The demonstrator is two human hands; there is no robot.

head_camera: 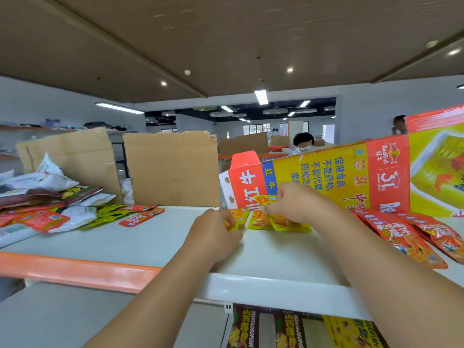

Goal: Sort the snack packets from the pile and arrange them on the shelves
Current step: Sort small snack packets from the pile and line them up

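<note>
Lying in a row on the shelf [125, 237], yellow packets [288, 223] sit by the box [326, 177]. The left hand [213, 232] pinches one, the right hand [296, 204] pinches another, likely to line them up. The pile [50, 204] lies far left.

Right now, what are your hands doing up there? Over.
Left hand and right hand each pinching yellow packets on shelf. Red Bull carton close behind. Pile at left.

Two hands [213, 231], four yellow packets [258, 220], one carton [326, 177].
</note>
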